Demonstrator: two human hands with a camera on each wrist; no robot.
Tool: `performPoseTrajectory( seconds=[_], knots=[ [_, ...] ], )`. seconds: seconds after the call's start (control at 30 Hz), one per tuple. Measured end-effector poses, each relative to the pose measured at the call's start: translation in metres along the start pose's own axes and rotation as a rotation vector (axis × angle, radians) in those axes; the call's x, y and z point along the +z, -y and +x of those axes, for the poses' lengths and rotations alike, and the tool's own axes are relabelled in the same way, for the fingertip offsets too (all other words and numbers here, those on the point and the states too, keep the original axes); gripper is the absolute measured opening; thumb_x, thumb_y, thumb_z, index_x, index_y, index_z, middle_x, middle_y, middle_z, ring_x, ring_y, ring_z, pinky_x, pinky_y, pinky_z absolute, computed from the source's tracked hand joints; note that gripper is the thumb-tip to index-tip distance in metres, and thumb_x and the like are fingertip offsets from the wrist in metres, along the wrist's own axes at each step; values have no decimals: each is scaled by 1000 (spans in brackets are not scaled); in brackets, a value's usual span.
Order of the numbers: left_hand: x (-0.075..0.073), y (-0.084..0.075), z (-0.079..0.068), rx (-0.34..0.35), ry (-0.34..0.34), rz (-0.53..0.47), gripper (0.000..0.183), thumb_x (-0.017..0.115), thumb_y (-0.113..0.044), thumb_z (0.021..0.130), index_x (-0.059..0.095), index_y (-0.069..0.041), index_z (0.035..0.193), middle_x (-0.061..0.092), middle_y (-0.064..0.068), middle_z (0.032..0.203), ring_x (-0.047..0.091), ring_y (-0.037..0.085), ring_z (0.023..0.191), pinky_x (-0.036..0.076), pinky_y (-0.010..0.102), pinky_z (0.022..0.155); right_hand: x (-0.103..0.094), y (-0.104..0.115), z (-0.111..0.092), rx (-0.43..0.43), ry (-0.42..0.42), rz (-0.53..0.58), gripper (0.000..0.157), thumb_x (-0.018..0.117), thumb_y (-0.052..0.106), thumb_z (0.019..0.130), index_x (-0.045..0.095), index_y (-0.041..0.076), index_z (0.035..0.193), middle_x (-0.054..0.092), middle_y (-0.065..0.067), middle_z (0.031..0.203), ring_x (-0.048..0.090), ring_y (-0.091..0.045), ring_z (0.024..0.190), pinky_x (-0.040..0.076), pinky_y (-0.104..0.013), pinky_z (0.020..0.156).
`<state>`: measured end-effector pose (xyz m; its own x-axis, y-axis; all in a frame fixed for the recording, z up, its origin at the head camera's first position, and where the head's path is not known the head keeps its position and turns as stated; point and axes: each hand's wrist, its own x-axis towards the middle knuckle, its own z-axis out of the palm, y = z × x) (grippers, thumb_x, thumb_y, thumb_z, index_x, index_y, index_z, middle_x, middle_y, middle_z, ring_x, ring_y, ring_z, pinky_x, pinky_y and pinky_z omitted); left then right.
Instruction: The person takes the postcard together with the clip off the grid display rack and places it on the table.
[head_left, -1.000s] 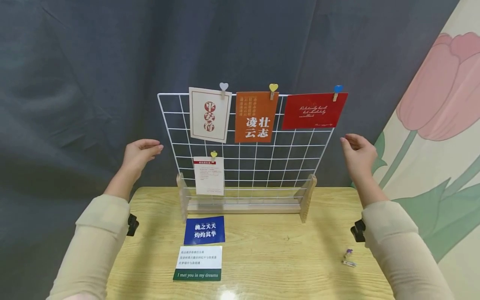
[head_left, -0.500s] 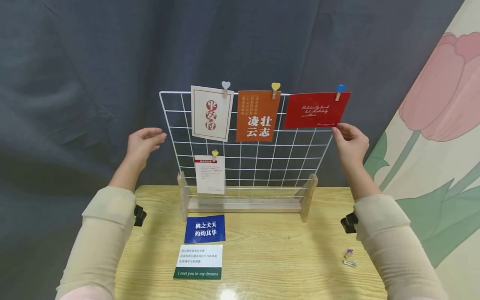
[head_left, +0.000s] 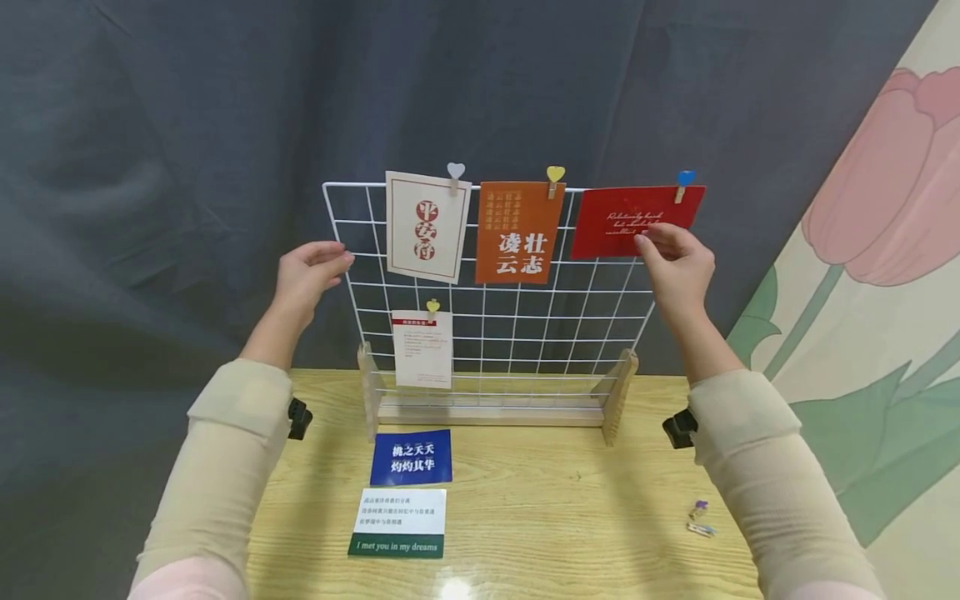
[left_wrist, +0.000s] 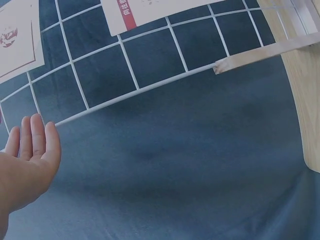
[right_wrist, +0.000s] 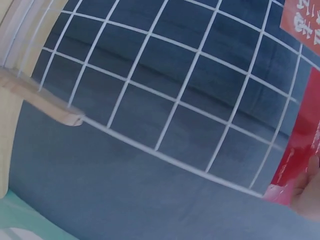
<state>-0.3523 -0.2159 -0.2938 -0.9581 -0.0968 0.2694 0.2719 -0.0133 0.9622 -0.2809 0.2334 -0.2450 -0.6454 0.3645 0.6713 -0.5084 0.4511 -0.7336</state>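
Observation:
My left hand (head_left: 311, 271) is held at the left edge of the white wire grid (head_left: 495, 321), fingers relaxed and nothing in them. In the left wrist view its fingertips overlap the grid's side wire. My right hand (head_left: 678, 262) is in front of the lower right part of a red card (head_left: 615, 208), hiding some of its print; its fingers are loosely bent. A blue heart clip (head_left: 686, 179) fixes that card to the top wire. Beside it hang an orange card (head_left: 520, 225) under a yellow heart clip (head_left: 555, 174) and a cream card (head_left: 427, 225) under a white one (head_left: 456, 171).
A small white card (head_left: 423, 354) hangs lower left by another yellow clip. On the wooden table (head_left: 540, 517) lie a blue card (head_left: 411, 458), a white and green card (head_left: 397, 525) and two small clips (head_left: 700, 529). Wooden feet (head_left: 620, 398) bear the grid; a dark curtain (head_left: 225, 125) is behind.
My right hand has come left and up from beside the grid to over the red card. The left hand has moved right and up to the grid's left edge. The cards stay hung.

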Motion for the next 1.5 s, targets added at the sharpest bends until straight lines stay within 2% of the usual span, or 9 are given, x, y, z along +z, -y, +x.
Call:
performPoseTrajectory(
  seconds=[0.1, 0.13, 0.2, 0.33, 0.57, 0.8, 0.9, 1.23, 1.5],
  knots=[
    [8, -7, -4, 1, -24, 34, 38, 71, -14, 72, 59, -3, 106, 61, 7, 99, 58, 17, 87, 47, 31, 77, 4, 5, 2, -36, 5, 15, 25, 65, 14, 77, 63, -2, 97, 64, -3, 86, 55, -3, 73, 45, -15, 68],
    [17, -23, -16, -25, -49, 80, 38, 68, -13, 74, 56, 0, 108, 60, 8, 100, 58, 18, 89, 45, 34, 80, 5, 7, 2, -42, 8, 18, 25, 65, 14, 77, 63, -2, 97, 64, -3, 87, 55, -3, 74, 46, -16, 69],
    [27, -39, -29, -16, -50, 79, 32, 65, -11, 77, 56, 0, 105, 61, 4, 94, 58, 14, 85, 45, 32, 80, 7, 11, 4, -37, 18, 25, 26, 64, 15, 78, 63, -1, 98, 64, -2, 89, 56, -5, 77, 46, -17, 71],
    [39, -57, -43, -8, -63, 64, 24, 63, -7, 78, 57, 0, 100, 61, -4, 84, 57, 6, 78, 46, 27, 76, 13, 19, 7, -34, 34, 31, 27, 64, 18, 78, 63, 1, 100, 63, -4, 92, 57, -9, 82, 46, -19, 74],
    [47, -54, -42, -2, -57, 81, 22, 63, -8, 78, 56, -1, 98, 60, -6, 83, 55, 6, 79, 44, 26, 72, 22, 35, 11, -16, 46, 56, 28, 64, 19, 78, 63, 3, 101, 63, -5, 95, 56, -12, 84, 46, -22, 75],
    [52, -56, -41, -15, -64, 127, 38, 62, -11, 80, 51, 5, 113, 58, 11, 107, 55, 13, 91, 43, 32, 81, 39, 49, 16, -52, 66, 95, 25, 64, 16, 78, 63, 1, 98, 63, -5, 92, 57, -11, 82, 46, -21, 74],
    [55, -57, -41, -5, -54, 129, 39, 61, -10, 80, 49, 7, 114, 56, 14, 110, 54, 13, 92, 42, 34, 83, 45, 55, 16, -59, 83, 105, 25, 63, 17, 79, 63, 3, 99, 63, -5, 94, 56, -13, 85, 45, -22, 76],
    [64, -55, -37, 40, -70, 121, 32, 62, -5, 79, 53, 7, 107, 61, 11, 99, 56, 10, 84, 43, 37, 80, 65, 74, 16, -97, 149, 148, 27, 62, 16, 80, 61, 1, 102, 62, -7, 98, 55, -14, 87, 45, -23, 77],
    [65, -57, -39, 68, -112, 142, 32, 62, -8, 78, 55, 9, 104, 60, 2, 85, 55, 8, 78, 46, 29, 73, 85, 86, 15, -113, 213, 110, 27, 63, 15, 79, 61, -1, 101, 61, -9, 97, 55, -13, 80, 46, -21, 73]
  ],
)
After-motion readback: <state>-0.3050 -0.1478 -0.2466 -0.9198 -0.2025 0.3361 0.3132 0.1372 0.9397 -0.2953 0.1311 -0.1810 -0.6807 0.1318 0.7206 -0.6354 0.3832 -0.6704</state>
